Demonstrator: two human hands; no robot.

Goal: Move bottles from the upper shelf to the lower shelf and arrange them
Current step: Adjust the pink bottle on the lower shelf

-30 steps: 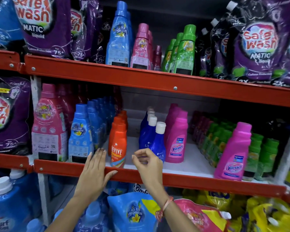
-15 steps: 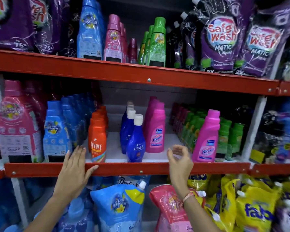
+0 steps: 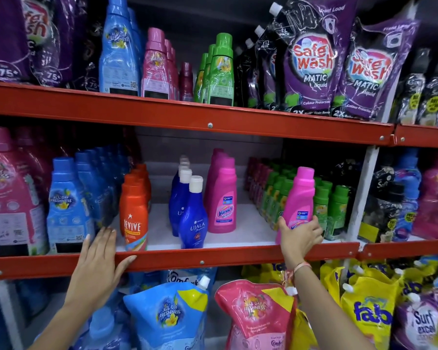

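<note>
Right hand (image 3: 300, 236) is wrapping its fingers (image 3: 314, 222) round the stray pink Vanish bottle (image 3: 299, 198); lift it clear (left hand (image 3: 99, 261) is lying flat, empty) before joining its row (image 3: 223, 198).

Right hand reaches the pink bottle

The right hand (image 3: 300, 236), open beside the Ujala bottle (image 3: 193, 218) earlier, now wraps the pink Vanish bottle (image 3: 300, 198).

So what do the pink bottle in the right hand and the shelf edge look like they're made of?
Pink bottle: likely opaque plastic, smooth, soft sheen, with a printed label. Shelf edge: apparently orange-red painted metal, glossy, with visible screw heads.
</note>
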